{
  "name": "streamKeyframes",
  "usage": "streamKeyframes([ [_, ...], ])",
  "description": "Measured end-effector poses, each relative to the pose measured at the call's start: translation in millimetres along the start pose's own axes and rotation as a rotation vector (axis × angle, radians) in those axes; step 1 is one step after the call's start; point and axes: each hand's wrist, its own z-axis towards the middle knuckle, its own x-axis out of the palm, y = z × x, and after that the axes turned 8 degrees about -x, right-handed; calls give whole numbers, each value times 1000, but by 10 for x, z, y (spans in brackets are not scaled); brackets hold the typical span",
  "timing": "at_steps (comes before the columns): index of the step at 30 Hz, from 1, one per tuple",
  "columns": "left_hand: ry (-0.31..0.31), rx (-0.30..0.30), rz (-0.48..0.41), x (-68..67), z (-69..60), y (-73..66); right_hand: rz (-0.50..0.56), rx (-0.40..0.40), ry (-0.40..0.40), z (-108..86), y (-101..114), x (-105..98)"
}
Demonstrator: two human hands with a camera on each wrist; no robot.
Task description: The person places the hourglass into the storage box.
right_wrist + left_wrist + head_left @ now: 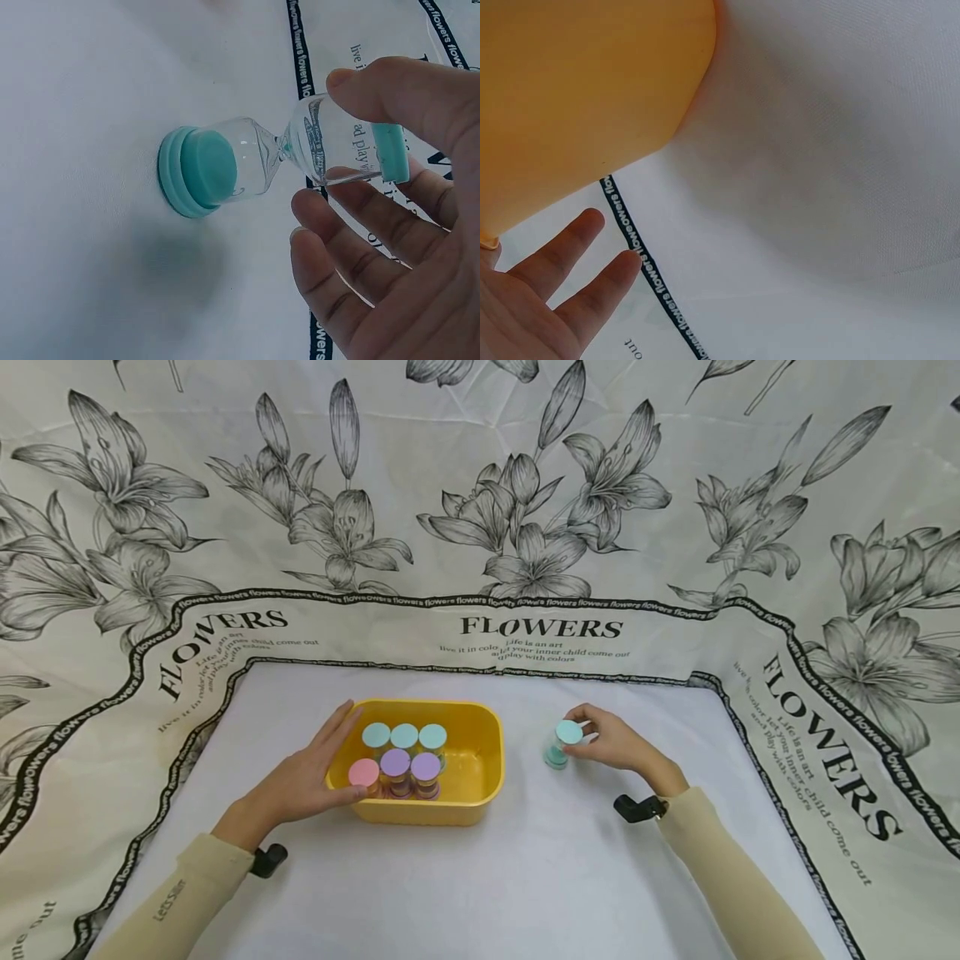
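Note:
My right hand (611,741) pinches a teal-capped hourglass (259,150) by its upper glass bulb, between thumb and fingers. It stands nearly upright at the table surface, its teal sand in the lower bulb; whether its base touches the cloth I cannot tell. My left hand (303,779) lies against the left end of a yellow plastic box (480,752), thumb over the near rim. In the left wrist view two of its fingers stretch out straight. Inside the box's left part stand three teal-capped hourglasses (404,737), two purple-capped ones (395,763) and a pink-capped one (364,773).
A white cloth (480,893) covers the table, edged by a dark lettered band. Behind rises a flower-printed cloth (480,460). The box's right part shows bare yellow floor. Black straps with small devices sit on both wrists.

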Motion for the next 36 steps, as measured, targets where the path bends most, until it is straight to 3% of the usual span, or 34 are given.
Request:
streamKeyframes([
  [9, -1, 6, 0, 3, -4, 1, 2, -59, -28, 123, 169, -78],
  [17, 5, 2, -5, -2, -6, -9, -16, -115, -34, 268, 489, -184],
  [28, -3, 6, -4, -7, -5, -3, -67, -327, -91, 481, 1025, -375],
  [36, 3, -4, 1, -6, -1, -11, -36, -388, -80, 586, 1292, -459],
])
